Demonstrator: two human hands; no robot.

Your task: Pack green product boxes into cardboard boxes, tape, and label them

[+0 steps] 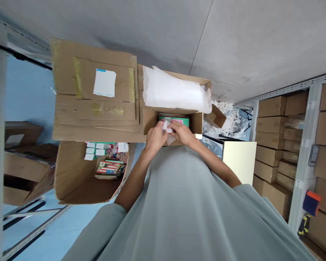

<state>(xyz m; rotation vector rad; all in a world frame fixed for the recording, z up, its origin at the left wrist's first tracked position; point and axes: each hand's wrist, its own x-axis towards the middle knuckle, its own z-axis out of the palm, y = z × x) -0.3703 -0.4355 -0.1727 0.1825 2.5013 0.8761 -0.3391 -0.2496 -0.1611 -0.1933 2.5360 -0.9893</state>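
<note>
Grey shirt [192, 203], foremost; white wrapper [167, 127] is gripped between left hand [155, 137] and right hand [182, 133], above green box [176, 120]; tearing is risked if overpulled.

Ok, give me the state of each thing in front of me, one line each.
Left hand: closed on white paper.
Right hand: closed on the same paper.
Small carton: open, green box inside.
White sheet: draped over the small carton's far flap.
Large carton: open, partly filled with packets.
Shelf cartons: shut, stacked.
</note>
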